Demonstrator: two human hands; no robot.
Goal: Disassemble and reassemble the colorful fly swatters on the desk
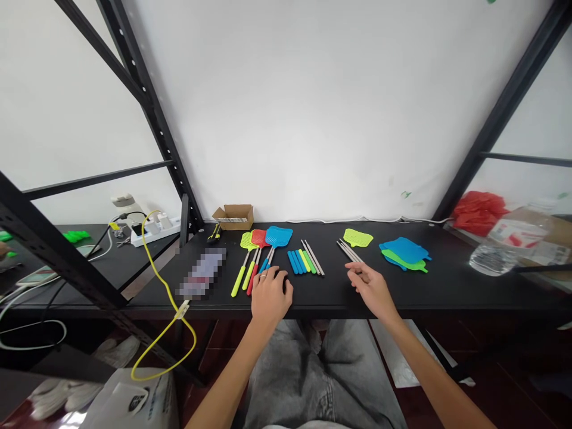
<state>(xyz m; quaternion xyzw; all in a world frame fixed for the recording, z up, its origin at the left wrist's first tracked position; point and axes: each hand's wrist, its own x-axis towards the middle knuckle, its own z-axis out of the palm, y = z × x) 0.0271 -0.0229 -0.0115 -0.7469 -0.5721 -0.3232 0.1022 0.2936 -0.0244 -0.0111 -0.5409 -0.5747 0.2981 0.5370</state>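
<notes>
My left hand (270, 295) rests at the near edge of the table over the lower end of a blue fly swatter (279, 236), its fingers bent and thumb apart; whether it grips the handle is hidden. Beside it lie a red fly swatter (260, 238) and yellow-green fly swatters (248, 241) with long handles. My right hand (370, 287) is open, fingers loosely curled, just below some thin grey metal rods (349, 250). Between my hands lie several blue, yellow and green handle grips (300, 262) and more metal rods (313, 257).
A yellow-green swatter head (358, 238) lies behind the rods; blue and green heads (406, 252) are stacked to the right. At the back left are a cardboard box (234, 217) and a cutter (215, 233). A blurred phone-like object (203, 273) has a yellow cable (161, 274). A plastic bottle (504, 241) lies right.
</notes>
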